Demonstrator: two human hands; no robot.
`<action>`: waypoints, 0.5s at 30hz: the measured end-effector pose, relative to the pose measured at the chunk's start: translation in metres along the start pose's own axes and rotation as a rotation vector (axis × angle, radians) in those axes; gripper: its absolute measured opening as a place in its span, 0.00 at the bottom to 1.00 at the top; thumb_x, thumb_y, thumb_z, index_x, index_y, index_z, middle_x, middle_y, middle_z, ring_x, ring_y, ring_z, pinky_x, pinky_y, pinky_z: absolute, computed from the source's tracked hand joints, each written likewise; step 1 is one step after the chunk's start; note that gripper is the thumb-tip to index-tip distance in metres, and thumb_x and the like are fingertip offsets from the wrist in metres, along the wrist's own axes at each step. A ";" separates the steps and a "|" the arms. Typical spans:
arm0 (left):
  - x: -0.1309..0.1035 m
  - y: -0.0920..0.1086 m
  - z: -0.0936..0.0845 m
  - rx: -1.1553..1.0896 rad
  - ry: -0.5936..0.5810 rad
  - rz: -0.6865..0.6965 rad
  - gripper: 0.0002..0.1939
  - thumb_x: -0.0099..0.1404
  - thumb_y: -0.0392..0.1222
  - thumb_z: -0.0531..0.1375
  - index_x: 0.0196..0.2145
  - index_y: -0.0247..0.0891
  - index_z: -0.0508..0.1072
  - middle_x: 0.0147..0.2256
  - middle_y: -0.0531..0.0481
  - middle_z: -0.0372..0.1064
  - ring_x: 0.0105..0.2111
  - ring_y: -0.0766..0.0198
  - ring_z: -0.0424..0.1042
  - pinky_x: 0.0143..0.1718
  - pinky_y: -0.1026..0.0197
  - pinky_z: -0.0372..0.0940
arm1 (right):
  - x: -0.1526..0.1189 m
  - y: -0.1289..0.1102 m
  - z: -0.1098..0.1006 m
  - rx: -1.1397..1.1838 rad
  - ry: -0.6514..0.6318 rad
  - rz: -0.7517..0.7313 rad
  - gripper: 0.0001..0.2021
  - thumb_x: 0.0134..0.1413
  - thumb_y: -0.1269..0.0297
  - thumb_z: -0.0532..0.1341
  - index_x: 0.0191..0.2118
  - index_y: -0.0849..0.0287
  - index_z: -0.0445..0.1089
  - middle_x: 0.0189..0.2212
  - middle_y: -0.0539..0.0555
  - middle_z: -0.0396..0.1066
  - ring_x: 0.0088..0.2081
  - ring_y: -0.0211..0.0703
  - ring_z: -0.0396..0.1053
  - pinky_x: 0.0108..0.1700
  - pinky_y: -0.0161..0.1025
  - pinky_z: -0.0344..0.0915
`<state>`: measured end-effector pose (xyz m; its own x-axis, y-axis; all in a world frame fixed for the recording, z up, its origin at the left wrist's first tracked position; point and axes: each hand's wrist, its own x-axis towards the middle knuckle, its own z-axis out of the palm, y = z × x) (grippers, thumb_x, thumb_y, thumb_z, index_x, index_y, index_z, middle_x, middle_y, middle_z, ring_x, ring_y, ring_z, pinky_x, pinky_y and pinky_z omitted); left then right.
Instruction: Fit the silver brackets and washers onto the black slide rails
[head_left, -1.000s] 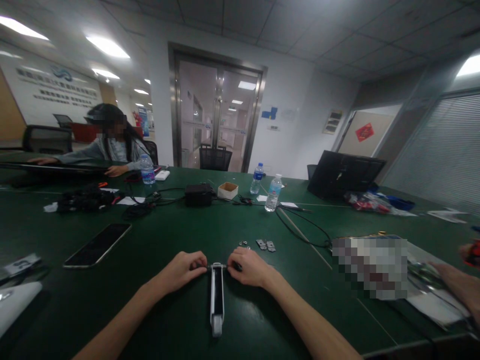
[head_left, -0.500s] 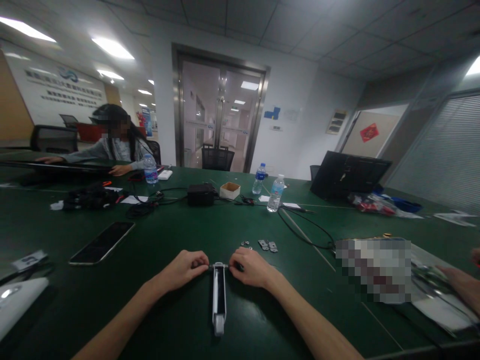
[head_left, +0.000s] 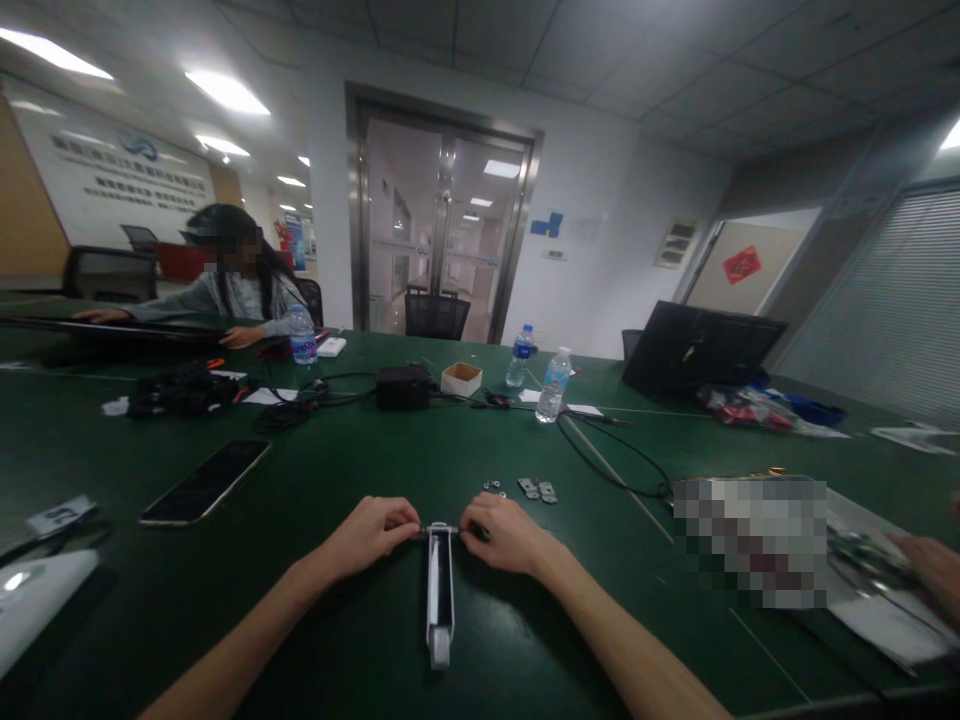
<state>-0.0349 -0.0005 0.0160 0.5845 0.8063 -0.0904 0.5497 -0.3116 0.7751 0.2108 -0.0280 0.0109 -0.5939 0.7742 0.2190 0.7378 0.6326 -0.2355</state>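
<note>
A long, narrow, pale channel-shaped frame (head_left: 430, 590) with a dark inside lies on the green table, its rounded white end towards me. Across its far end runs a thin metal rod (head_left: 452, 530). My left hand (head_left: 379, 532) is closed in a pinch at the rod's left end. On the other side, my right hand (head_left: 504, 533) pinches the right end, and its fingertips are partly hidden. Just beyond my right hand lie several tiny metal pieces (head_left: 492, 485). Several flat grey metal plates with holes (head_left: 537, 490) sit to their right.
A phone (head_left: 206, 483) lies to the left. Further back are a black box (head_left: 402, 387), an open carton (head_left: 460, 379), cables and water bottles (head_left: 553, 385). A monitor (head_left: 701, 347) stands back right. One person sits far left; another's hand (head_left: 930, 560) is at the right edge.
Both my hands stay at the rod's ends with hardly any movement. The view shifts very slightly. At the right edge, the other person's hand has moved a little.
</note>
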 end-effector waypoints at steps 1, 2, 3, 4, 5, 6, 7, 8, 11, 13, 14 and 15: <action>0.001 0.000 0.000 -0.013 -0.001 -0.007 0.18 0.61 0.52 0.55 0.39 0.35 0.73 0.35 0.49 0.74 0.27 0.64 0.70 0.26 0.65 0.62 | 0.000 0.000 0.000 0.000 -0.001 -0.002 0.05 0.56 0.69 0.58 0.34 0.60 0.71 0.32 0.53 0.71 0.35 0.39 0.66 0.38 0.34 0.61; 0.001 -0.001 0.001 -0.022 -0.001 -0.012 0.18 0.61 0.52 0.55 0.39 0.35 0.72 0.35 0.49 0.74 0.27 0.65 0.69 0.25 0.65 0.61 | 0.000 0.001 0.000 0.001 -0.003 -0.002 0.05 0.56 0.69 0.58 0.34 0.60 0.71 0.32 0.53 0.71 0.35 0.39 0.66 0.38 0.34 0.61; 0.002 -0.001 0.001 -0.029 0.002 -0.016 0.19 0.61 0.53 0.55 0.39 0.35 0.72 0.35 0.48 0.74 0.26 0.65 0.69 0.25 0.65 0.60 | 0.000 0.001 0.000 0.000 -0.006 -0.002 0.04 0.56 0.69 0.58 0.34 0.60 0.70 0.32 0.53 0.71 0.35 0.39 0.66 0.38 0.34 0.61; 0.003 -0.002 0.002 -0.037 0.006 -0.019 0.19 0.60 0.53 0.55 0.39 0.35 0.72 0.35 0.48 0.74 0.25 0.66 0.68 0.24 0.66 0.59 | 0.000 0.001 0.001 0.000 -0.011 0.001 0.04 0.56 0.69 0.58 0.34 0.60 0.70 0.32 0.53 0.70 0.35 0.39 0.66 0.38 0.33 0.61; 0.003 -0.003 0.002 -0.045 0.008 -0.021 0.19 0.60 0.54 0.55 0.38 0.35 0.72 0.34 0.48 0.74 0.24 0.66 0.67 0.23 0.66 0.59 | 0.000 0.001 0.001 0.000 -0.015 0.004 0.04 0.56 0.69 0.58 0.34 0.60 0.70 0.32 0.53 0.70 0.35 0.39 0.66 0.38 0.33 0.61; 0.004 -0.003 0.002 -0.055 0.010 -0.024 0.20 0.60 0.54 0.56 0.38 0.35 0.72 0.34 0.48 0.74 0.23 0.67 0.67 0.23 0.66 0.58 | 0.000 0.001 0.001 0.000 -0.019 0.007 0.04 0.56 0.69 0.58 0.34 0.60 0.70 0.32 0.53 0.70 0.35 0.39 0.66 0.38 0.33 0.61; 0.005 -0.004 0.002 -0.065 0.009 -0.029 0.20 0.60 0.55 0.56 0.38 0.34 0.71 0.34 0.49 0.74 0.23 0.68 0.66 0.23 0.66 0.57 | 0.000 0.001 0.001 0.000 -0.021 0.009 0.04 0.56 0.69 0.58 0.34 0.60 0.70 0.32 0.54 0.70 0.35 0.39 0.66 0.38 0.33 0.61; 0.005 -0.004 0.002 -0.073 0.008 -0.034 0.20 0.59 0.55 0.56 0.38 0.34 0.71 0.34 0.49 0.74 0.22 0.68 0.66 0.23 0.67 0.57 | 0.000 0.001 0.001 0.000 -0.020 0.011 0.04 0.56 0.69 0.58 0.34 0.60 0.70 0.32 0.54 0.70 0.35 0.39 0.66 0.38 0.33 0.61; 0.004 -0.004 0.002 -0.085 0.002 -0.045 0.21 0.59 0.56 0.55 0.39 0.34 0.71 0.34 0.48 0.74 0.22 0.68 0.66 0.22 0.67 0.57 | 0.000 0.001 0.000 0.002 -0.014 0.017 0.04 0.56 0.69 0.58 0.34 0.60 0.70 0.32 0.54 0.70 0.35 0.39 0.66 0.38 0.34 0.61; 0.003 -0.002 0.002 -0.093 0.001 -0.050 0.21 0.59 0.55 0.55 0.39 0.34 0.71 0.34 0.48 0.74 0.22 0.68 0.65 0.22 0.67 0.57 | 0.000 0.000 0.000 0.009 -0.017 0.020 0.04 0.56 0.69 0.58 0.34 0.60 0.70 0.32 0.54 0.70 0.35 0.39 0.66 0.38 0.34 0.61; 0.003 -0.001 0.002 -0.097 0.004 -0.056 0.21 0.59 0.55 0.55 0.39 0.34 0.71 0.34 0.47 0.75 0.22 0.68 0.65 0.22 0.67 0.57 | 0.000 0.000 0.000 0.011 -0.020 0.021 0.04 0.56 0.69 0.58 0.34 0.61 0.70 0.32 0.54 0.70 0.35 0.39 0.66 0.38 0.34 0.61; 0.003 0.001 0.002 -0.102 0.007 -0.065 0.21 0.59 0.55 0.55 0.39 0.34 0.71 0.34 0.47 0.75 0.21 0.69 0.64 0.22 0.67 0.56 | 0.000 0.000 0.000 0.012 -0.022 0.021 0.04 0.56 0.69 0.58 0.34 0.61 0.70 0.32 0.54 0.70 0.35 0.39 0.66 0.38 0.34 0.61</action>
<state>-0.0315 0.0005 0.0148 0.5452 0.8269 -0.1380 0.5222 -0.2062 0.8275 0.2110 -0.0281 0.0109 -0.5854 0.7874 0.1932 0.7463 0.6164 -0.2511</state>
